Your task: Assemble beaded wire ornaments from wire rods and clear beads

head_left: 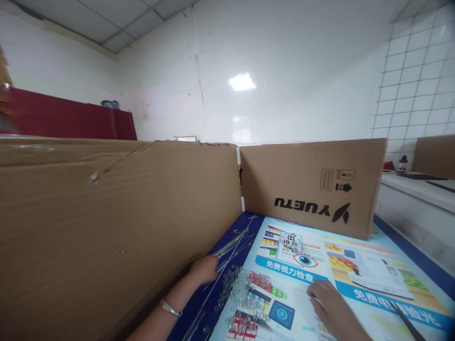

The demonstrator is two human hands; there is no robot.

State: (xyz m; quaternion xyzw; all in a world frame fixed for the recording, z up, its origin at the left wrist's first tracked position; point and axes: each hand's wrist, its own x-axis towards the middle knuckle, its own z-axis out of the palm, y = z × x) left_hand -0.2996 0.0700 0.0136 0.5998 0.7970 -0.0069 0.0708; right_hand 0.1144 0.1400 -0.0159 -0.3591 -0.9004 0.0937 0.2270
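The left hand point(204, 269) reaches forward along the foot of the big cardboard wall point(117, 222), its fingers closed around one end of a bundle of thin clear rods point(232, 244) that slants up and away from the hand toward the corner where that wall meets the printed cardboard box point(309, 187). A metal bangle point(169, 308) sits on the left wrist. Just right of the hand, a loose heap of small clear beads point(241, 289) lies on the colourful poster point(355, 274) that covers the worktop. The right hand point(329, 303) rests palm down on the poster, well to the right of the beads, its fingers lightly curled and holding nothing. A few more rods point(194, 327) lie near the left forearm.
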